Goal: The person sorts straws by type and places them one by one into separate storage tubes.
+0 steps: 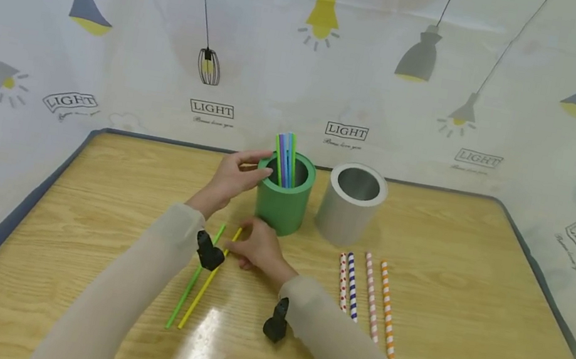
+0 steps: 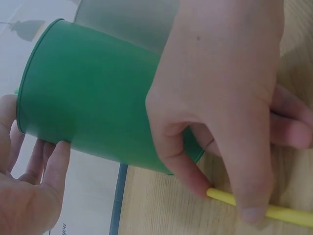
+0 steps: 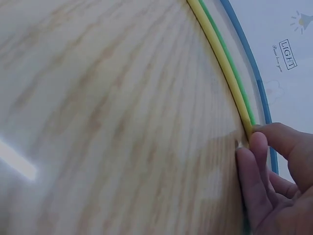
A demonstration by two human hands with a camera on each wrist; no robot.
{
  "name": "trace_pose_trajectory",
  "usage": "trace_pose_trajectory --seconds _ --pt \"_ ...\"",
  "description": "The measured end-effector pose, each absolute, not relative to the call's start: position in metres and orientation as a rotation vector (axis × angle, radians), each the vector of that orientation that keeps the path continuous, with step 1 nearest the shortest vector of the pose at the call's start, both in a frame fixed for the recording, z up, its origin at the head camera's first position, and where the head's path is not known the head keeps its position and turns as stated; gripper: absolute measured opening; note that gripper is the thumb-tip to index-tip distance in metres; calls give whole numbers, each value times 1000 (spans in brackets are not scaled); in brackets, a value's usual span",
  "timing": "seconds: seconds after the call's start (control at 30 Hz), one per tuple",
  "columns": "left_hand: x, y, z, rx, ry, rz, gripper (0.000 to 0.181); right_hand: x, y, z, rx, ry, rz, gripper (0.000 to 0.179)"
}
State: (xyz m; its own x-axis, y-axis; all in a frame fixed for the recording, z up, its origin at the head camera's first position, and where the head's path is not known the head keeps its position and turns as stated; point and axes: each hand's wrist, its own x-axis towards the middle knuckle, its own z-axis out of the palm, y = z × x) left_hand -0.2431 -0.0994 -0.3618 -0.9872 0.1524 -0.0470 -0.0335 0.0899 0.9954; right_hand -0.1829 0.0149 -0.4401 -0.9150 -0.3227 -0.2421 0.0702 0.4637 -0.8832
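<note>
A green cup [image 1: 281, 210] stands near the back of the table, with several green, purple and blue straws [image 1: 285, 160] upright inside it. My left hand [image 1: 233, 178] holds the cup's left side at the rim, thumb in front and fingers behind. Just in front of the cup, my right hand [image 1: 259, 247] pinches the far end of a yellow straw [image 1: 202, 295] between thumb and forefinger; the left wrist view shows this yellow straw end [image 2: 225, 196] close up. Beside it lies a light green straw [image 1: 184, 297], partly covered by the camera on my left wrist.
A grey-white cup [image 1: 346, 215] stands right of the green one. Several patterned paper straws lie in front of it, among them an orange-striped straw [image 1: 388, 310] and a blue-striped straw [image 1: 352, 285]. A lamp-printed curtain [image 1: 271, 75] borders the wooden table [image 1: 476, 287].
</note>
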Motion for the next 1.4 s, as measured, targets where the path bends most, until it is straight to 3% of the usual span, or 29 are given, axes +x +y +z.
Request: trace_pose_trajectory --seconds 0.83,1.4 --pt "-241 -100 -360 102 2201 2036 43 -179 16 -428 -328 2435 -1290 29" --pt "-241 -101 -360 132 2192 2037 43 -181 30 -421 -294 2270 -1399 30"
